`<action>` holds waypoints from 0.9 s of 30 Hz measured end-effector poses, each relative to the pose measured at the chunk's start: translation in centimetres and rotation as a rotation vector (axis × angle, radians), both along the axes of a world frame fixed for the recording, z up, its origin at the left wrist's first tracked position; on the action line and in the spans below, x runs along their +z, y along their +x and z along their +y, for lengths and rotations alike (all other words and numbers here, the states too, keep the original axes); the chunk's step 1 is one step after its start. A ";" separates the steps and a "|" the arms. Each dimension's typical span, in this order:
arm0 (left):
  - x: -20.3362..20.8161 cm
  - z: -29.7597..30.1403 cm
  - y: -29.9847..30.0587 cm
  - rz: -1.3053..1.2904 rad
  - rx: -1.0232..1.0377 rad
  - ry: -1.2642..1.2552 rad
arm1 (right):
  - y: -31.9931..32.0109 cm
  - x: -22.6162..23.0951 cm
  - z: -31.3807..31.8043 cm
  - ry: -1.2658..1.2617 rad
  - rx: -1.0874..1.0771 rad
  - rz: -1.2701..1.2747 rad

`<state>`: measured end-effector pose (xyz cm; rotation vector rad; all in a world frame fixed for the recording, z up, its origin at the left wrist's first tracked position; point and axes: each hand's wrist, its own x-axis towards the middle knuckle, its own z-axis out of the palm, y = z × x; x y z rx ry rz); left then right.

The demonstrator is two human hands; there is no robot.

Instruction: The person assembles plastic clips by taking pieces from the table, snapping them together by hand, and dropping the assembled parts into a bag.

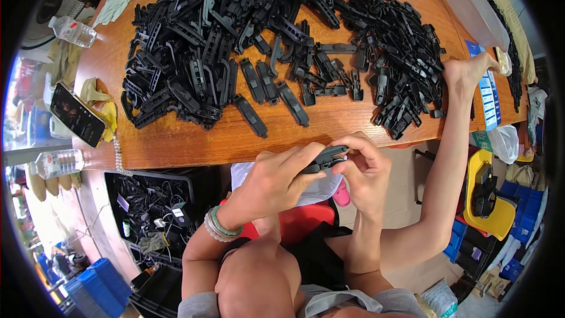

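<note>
Just off the near edge of the wooden table (218,150), a black elongated plastic part (325,159) is held between both hands. My left hand (275,178) wraps its fingers round the part's left end. My right hand (366,168) pinches its right end between thumb and fingers. The covered ends are hidden by the fingers. Nearest on the table lie a few similar long black parts (292,103), apart from the rest. Behind them is a large heap of long black plastic pieces (194,41), and a heap of smaller black clip-like pieces (406,53) spreads to the right.
A bare foot (465,73) rests on the table's right side near a translucent bin (474,6). At left are a phone (78,115), plastic bottles (59,163) and a fan (65,0). A black crate (150,200) of parts stands below; a yellow chair (488,200) is at right.
</note>
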<state>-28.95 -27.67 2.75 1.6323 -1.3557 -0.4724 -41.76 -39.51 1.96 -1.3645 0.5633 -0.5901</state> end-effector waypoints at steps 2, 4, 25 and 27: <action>-0.3 -0.1 0.0 0.004 0.001 -0.037 | 0.1 -0.2 -0.1 -0.029 0.001 -0.015; -0.6 -0.1 -0.1 -0.009 0.017 -0.088 | 0.3 -0.2 -0.2 -0.057 0.001 -0.030; -0.2 1.4 4.5 -0.075 0.331 0.026 | 3.5 -0.8 -1.5 -0.428 -0.022 0.136; -0.2 1.2 5.7 -0.266 0.391 0.028 | 5.5 -0.3 -1.4 -0.540 -0.113 0.228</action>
